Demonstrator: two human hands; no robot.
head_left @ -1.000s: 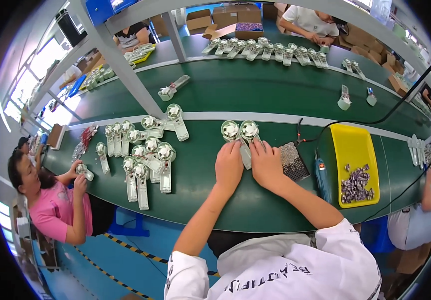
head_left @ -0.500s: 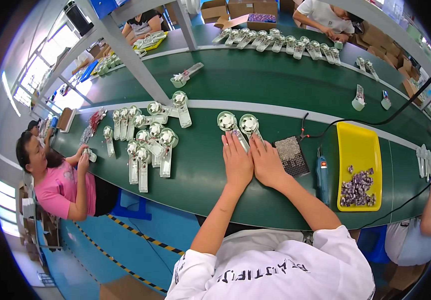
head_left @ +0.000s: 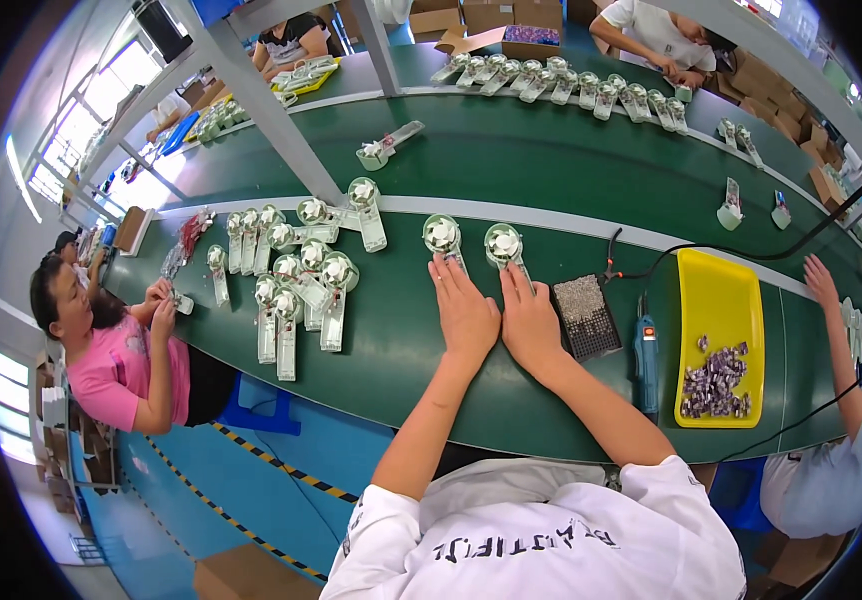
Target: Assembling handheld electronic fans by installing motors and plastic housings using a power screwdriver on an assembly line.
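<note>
Two small hand-held fan halves lie on the green workbench, each a pale green round housing with white blades and a handle. My left hand (head_left: 469, 315) rests flat, fingers stretched forward, over the handle of the left fan (head_left: 441, 234). Likewise, my right hand (head_left: 531, 325) lies over the handle of the right fan (head_left: 503, 243), fingers extended and mostly covering it. A gap separates the two fan heads, while the hands stay close together at the thumbs. What lies under the palms is hidden.
Right of my hands are a black grid block of small metal pieces (head_left: 587, 318), a blue electric screwdriver (head_left: 646, 360) and a yellow tray (head_left: 731, 300) with small parts. Several assembled fans (head_left: 296, 280) lie left. A dark cable (head_left: 751, 255) crosses the bench's right side. Co-workers sit around.
Both hands have spread the fans apart: the left fan slid left and slightly away, the right fan slightly right. A co-worker's arm at far right now reaches over the bench.
</note>
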